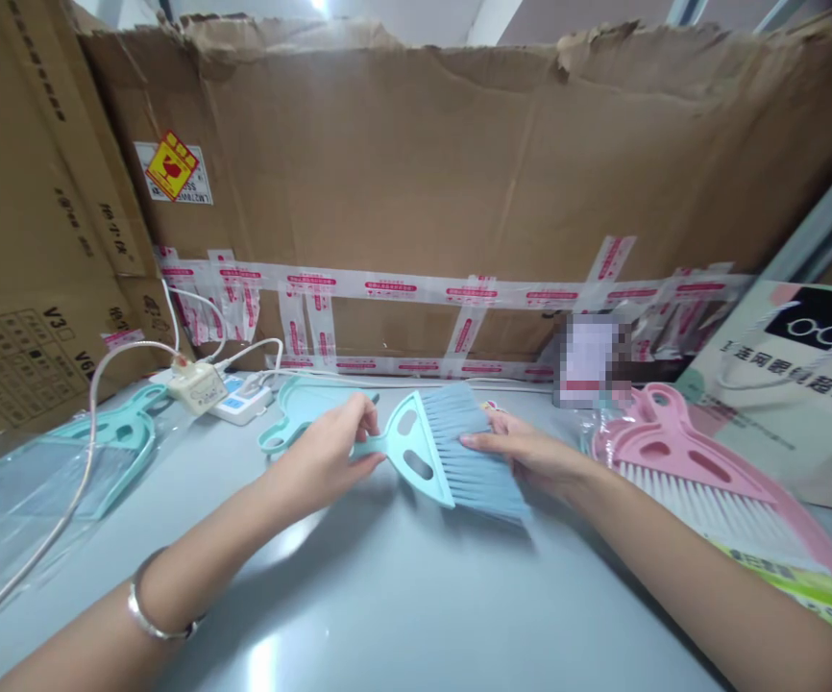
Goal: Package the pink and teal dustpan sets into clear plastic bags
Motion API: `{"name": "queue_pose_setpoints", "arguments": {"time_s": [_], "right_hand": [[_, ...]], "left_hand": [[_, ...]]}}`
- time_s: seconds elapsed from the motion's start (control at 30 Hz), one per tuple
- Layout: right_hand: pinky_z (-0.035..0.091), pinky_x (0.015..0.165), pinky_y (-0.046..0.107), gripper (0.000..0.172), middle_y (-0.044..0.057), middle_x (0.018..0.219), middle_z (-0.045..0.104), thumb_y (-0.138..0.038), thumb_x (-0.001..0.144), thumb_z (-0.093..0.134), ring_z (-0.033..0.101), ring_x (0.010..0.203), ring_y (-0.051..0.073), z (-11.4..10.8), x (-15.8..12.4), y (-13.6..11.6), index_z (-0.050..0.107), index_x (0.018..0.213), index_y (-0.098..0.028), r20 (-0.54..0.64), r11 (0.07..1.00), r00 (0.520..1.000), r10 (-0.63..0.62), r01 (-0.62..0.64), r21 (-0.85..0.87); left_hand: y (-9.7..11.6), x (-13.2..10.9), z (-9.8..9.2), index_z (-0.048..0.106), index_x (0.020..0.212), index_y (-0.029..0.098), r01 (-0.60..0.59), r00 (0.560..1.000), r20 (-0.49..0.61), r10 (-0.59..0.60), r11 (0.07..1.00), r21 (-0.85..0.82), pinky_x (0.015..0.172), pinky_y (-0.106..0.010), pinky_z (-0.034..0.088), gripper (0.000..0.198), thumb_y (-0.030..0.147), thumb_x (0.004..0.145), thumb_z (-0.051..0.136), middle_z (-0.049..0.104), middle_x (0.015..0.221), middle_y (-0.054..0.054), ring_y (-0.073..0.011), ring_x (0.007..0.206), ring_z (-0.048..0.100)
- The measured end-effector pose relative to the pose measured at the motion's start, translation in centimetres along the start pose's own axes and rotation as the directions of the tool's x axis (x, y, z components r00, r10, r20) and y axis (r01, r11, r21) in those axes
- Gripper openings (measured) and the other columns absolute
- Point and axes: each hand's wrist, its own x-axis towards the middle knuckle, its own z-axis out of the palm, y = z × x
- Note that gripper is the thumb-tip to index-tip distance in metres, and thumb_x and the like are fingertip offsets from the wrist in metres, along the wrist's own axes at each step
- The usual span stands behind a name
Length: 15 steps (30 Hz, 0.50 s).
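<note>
Gripping a turquoise brush (416, 452) by its handle (369, 445), the left hand (340, 447) is pinching it between thumb and fingers, so that this grip is holding firmly closed; the right hand (521, 447) is pressing its thumb onto the blue bristles (470, 471) of the same brush, its grip also being closed on them, while its other fingers are partly hiding at the far edge; the brush is hovering just above the bench (387, 605), near its middle, its bristles pointing towards the right hand.

Behind the left hand, a turquoise dustpan (307, 396) is lying on the bench, the hand partly covering it; further left, a bagged turquoise set (122, 432) is resting in clear plastic, with a white cable (93, 413) crossing over it; a white adapter (196, 386) is sitting beside a power strip (247, 402) near the back.

On the right, a pink brush and dustpan set (704, 452) is lying beyond the right forearm, a printed bag (769, 423) standing behind it; a large taped cardboard box (387, 183) is rising along the back; a silver bangle (143, 605) is circling the left wrist.
</note>
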Motion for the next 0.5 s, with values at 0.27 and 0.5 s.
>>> {"name": "queue_pose_setpoints", "arguments": {"time_s": [0.27,0.5], "right_hand": [[0.052,0.072,0.032,0.036,0.003,0.082,0.072,-0.028,0.058,0.078,0.068,0.071,0.018,-1.0,0.4,-0.4,0.062,0.088,-0.019,-0.162,0.979,0.979,-0.124,0.147,0.143],[0.05,0.081,0.038,0.037,0.003,0.09,0.072,-0.031,0.057,0.079,0.067,0.081,0.021,-1.1,-0.2,-1.1,0.062,0.089,-0.021,-0.203,0.966,0.959,-0.198,0.226,0.127]], "left_hand": [[-7.2,0.7,-3.7,0.053,0.083,0.013,0.478,0.85,-0.06,-0.523,0.719,0.506,0.071,-0.042,0.041,0.045,0.056,0.074,0.046,0.059,0.092,-0.021,-0.036,0.088,0.055],[-8.4,0.6,-5.5,0.051,0.056,0.018,0.484,0.775,0.368,-0.514,0.857,0.178,0.055,-0.028,0.035,0.043,0.06,0.066,0.051,0.052,0.06,-0.004,-0.0178,0.057,0.048]]}}
